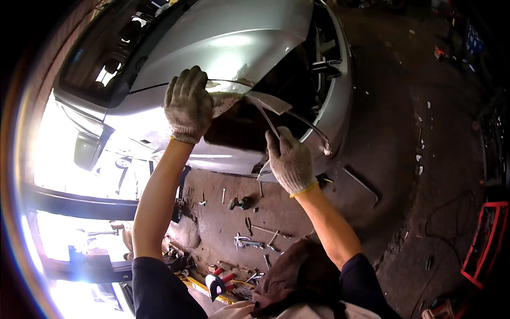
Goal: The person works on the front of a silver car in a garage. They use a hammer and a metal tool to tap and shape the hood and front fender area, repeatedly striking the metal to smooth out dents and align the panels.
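The left grip (188, 106) lies open on the silver fender (151, 121) at ten o'clock; the right grip (290, 159) looks closed round a thin bar (267, 118) at twelve. I'd brace firmly, avoiding the torn edge (225, 103).

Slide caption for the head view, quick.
Gloved left hand on a damaged silver car, gloved right hand gripping a thin bar.

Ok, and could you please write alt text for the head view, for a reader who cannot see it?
A gloved left hand lies on the damaged front corner of a silver car, while the gloved right hand grips a thin grey strip. On the brown floor below lie a drill and other tools.
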`<state>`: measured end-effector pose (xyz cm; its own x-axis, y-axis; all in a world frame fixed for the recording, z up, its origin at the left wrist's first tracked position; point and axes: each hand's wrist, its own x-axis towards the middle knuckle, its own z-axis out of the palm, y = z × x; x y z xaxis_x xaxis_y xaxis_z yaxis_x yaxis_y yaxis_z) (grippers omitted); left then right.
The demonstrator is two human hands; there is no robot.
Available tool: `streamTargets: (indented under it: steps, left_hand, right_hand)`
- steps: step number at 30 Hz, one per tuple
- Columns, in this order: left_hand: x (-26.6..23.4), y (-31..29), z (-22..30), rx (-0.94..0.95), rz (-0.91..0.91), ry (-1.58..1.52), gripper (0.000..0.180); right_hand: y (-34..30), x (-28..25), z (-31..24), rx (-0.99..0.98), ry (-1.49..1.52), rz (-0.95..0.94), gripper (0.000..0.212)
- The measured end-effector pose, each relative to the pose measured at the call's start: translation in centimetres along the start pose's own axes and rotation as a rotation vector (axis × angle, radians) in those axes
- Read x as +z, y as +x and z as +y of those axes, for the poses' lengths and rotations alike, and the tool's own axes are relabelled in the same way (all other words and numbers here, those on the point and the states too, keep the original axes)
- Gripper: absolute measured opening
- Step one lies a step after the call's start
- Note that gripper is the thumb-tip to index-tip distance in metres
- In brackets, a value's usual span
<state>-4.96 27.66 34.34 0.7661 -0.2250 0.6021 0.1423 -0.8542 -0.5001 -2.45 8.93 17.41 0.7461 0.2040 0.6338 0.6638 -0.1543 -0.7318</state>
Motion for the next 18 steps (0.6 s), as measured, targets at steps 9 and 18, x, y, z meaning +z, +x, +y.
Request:
streamTargets:
  steps: [9, 18]
  left_hand:
    - [0.2, 0.5, 0.6, 0.002, 0.030, -0.041, 0.029]
    - [-0.2, 1.0, 0.5, 0.051, 0.050, -0.045, 0.029]
  right_hand:
    - [-1.1, 2.2, -0.6, 0.139, 0.139, 0.037, 0.014]
    - [-2.6, 2.9, -2.1, 0.058, 0.027, 0.116, 0.019]
